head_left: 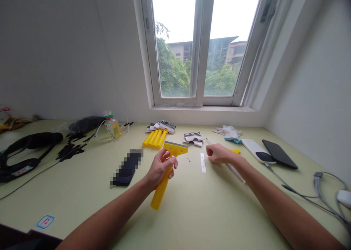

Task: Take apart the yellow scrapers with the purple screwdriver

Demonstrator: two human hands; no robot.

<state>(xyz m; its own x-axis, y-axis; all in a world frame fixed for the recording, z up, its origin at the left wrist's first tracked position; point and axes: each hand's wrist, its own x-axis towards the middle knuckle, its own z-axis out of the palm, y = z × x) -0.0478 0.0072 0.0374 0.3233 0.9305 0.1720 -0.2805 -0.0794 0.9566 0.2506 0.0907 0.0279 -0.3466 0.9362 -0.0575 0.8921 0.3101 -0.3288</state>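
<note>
My left hand is wrapped round the handle of a yellow scraper, its wide head tilted up with a grey blade edge along the top. My right hand is closed over a slim screwdriver at the table; its thin shaft pokes out beyond the fingers, and the fingertips are partly hidden. Between the hands lie a white strip with holes and a few tiny screws. A small yellow piece sits just beyond my right wrist.
Several yellow scraper handles with packaging lie at the back, beside folded cards. A dark phone is left of my hand. Gloves, a white device, a black tablet-like slab and cables stand right; a bottle stands left.
</note>
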